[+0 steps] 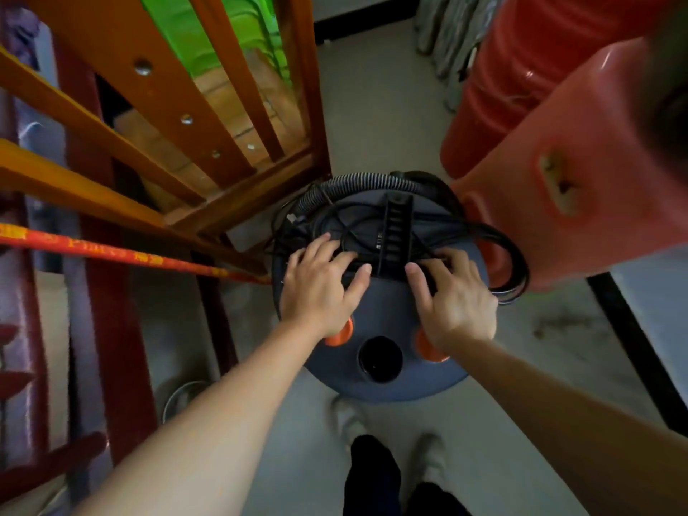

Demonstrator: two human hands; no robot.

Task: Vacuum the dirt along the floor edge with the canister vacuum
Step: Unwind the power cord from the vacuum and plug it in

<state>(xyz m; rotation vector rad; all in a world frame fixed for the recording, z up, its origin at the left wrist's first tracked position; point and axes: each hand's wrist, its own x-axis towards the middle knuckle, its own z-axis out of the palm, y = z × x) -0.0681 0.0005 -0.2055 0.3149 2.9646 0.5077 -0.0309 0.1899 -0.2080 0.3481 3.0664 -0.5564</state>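
**Vacuum boxed in, both grips on its lid**

Head view: the canister vacuum (pixel 383 314) stands on the grey floor (pixel 372 106) just ahead of my shoes (pixel 350 418), and I see its round lid from above. My left grip (pixel 320 288) lies wide and flat on the lid, fingers spread over the power cord (pixel 513 255) left of the black handle (pixel 396 236). My right grip (pixel 456 296) curls into the cord loops on the handle's other side, thumb stretched toward it.

Room is tight. A wooden frame (pixel 223 106) presses close on the left, its lower corner almost at the ribbed hose (pixel 346 182). A red plastic stool (pixel 577 162) overhangs the lid's right edge, where the cord bulges out. A red printed pole (pixel 111 251) slants in to the lid's left rim. A black baseboard (pixel 633 348) marks the floor edge at right. Open floor runs straight ahead, between frame and stools.
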